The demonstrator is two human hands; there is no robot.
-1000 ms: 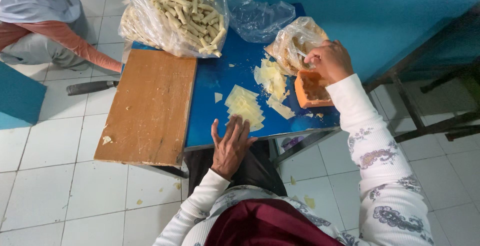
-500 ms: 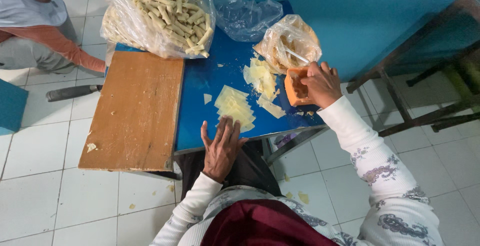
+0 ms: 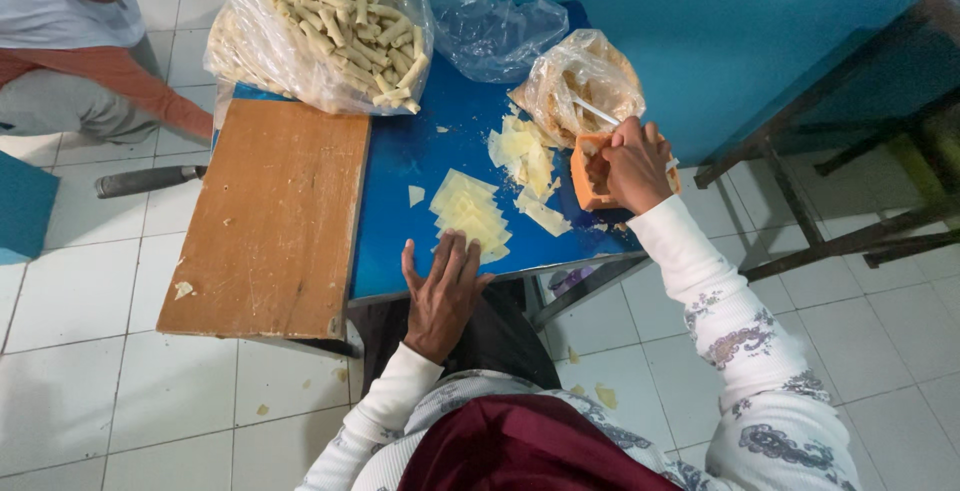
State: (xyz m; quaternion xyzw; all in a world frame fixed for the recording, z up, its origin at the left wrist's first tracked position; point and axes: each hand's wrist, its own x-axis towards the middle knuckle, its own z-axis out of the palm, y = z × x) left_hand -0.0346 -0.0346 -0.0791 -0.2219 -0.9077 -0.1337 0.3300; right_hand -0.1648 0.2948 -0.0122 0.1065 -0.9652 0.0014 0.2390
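My left hand (image 3: 442, 291) lies flat with fingers spread at the near edge of the blue table (image 3: 410, 151), its fingertips touching a stack of pale yellow square wrappers (image 3: 468, 209). My right hand (image 3: 634, 163) is closed on something thin over a small orange container (image 3: 588, 171) at the table's right edge; what it grips is hidden. More loose wrappers (image 3: 525, 146) lie between the stack and the container. A white stick pokes out of a filled plastic bag (image 3: 585, 91) just behind the container.
A wooden board (image 3: 275, 216) covers the table's left part. A big clear bag of rolled pastry sticks (image 3: 325, 26) and an empty-looking clear bag (image 3: 500, 36) sit at the back. Another person (image 3: 70, 41) sits at the left. A dark metal frame (image 3: 850, 151) stands at the right.
My right hand shifted slightly over the orange container. My left hand stayed flat at the wrapper stack. The camera view drifted a little.
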